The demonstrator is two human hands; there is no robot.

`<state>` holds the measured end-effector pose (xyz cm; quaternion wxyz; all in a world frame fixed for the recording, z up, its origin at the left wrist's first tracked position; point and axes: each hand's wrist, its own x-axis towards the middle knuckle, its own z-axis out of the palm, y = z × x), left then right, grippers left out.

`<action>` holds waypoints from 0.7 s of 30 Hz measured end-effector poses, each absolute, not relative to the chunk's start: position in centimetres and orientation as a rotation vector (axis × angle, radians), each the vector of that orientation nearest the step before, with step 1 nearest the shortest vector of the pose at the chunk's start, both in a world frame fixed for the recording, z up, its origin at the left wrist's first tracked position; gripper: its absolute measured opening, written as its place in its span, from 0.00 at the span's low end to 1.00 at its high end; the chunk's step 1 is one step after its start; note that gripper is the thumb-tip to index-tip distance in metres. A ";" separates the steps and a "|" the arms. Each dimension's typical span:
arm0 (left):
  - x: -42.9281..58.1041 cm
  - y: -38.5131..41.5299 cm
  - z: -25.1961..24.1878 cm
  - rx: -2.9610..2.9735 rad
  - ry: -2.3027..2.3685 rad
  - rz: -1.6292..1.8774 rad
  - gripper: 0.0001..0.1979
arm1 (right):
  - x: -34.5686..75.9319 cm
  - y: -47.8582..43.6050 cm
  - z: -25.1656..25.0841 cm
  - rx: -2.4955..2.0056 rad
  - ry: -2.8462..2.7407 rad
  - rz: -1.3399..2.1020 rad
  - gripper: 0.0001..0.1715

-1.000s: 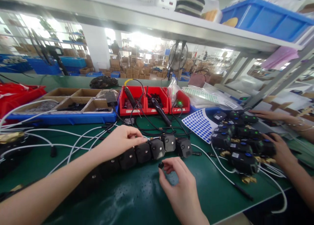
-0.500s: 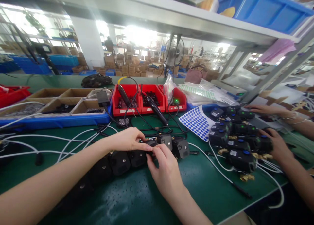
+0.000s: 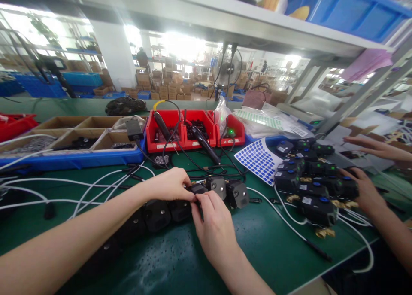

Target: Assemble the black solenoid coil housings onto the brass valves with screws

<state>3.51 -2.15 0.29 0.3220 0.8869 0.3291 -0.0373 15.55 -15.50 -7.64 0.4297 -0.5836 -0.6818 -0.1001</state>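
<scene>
A row of black boxy units with silver screws runs across the green bench, among them a unit [image 3: 157,215] left of my hands and a unit [image 3: 237,194] at the right end. My left hand [image 3: 170,184] reaches over the row, fingers closed on the black unit [image 3: 197,187] in the middle. From the front, my right hand [image 3: 215,220] grips the same unit, thumb and fingers bent round its near side. The fingertips of both hands meet there and hide most of it. Whether a small part lies between them cannot be seen.
Red bins [image 3: 198,147] and a blue divided tray [image 3: 71,159] stand behind. Two black electric screwdrivers [image 3: 206,144] lie by the bins with cables. To the right are a sheet of blue stickers [image 3: 259,159], several stacked black units [image 3: 317,209] and a co-worker's hands [image 3: 367,194]. White cables cross the bench.
My hands stay at the same unit, with the fingertips shifted slightly left and down. At the right, one of the co-worker's hands has drawn back to the right from the stacked units.
</scene>
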 end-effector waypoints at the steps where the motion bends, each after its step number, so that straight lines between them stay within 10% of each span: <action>1: 3.4 -2.1 0.4 2.315 0.863 -0.091 0.18 | 15.6 -15.5 -7.6 -1.457 -1.698 -0.239 0.07; 8: 2.3 -5.4 2.4 1.690 0.903 0.229 0.37 | 16.3 -17.5 -4.8 -1.344 -1.480 -0.061 0.08; 21: 4.4 -12.1 1.5 1.144 0.984 0.182 0.43 | 14.1 -19.8 -1.8 -1.349 -1.591 0.264 0.13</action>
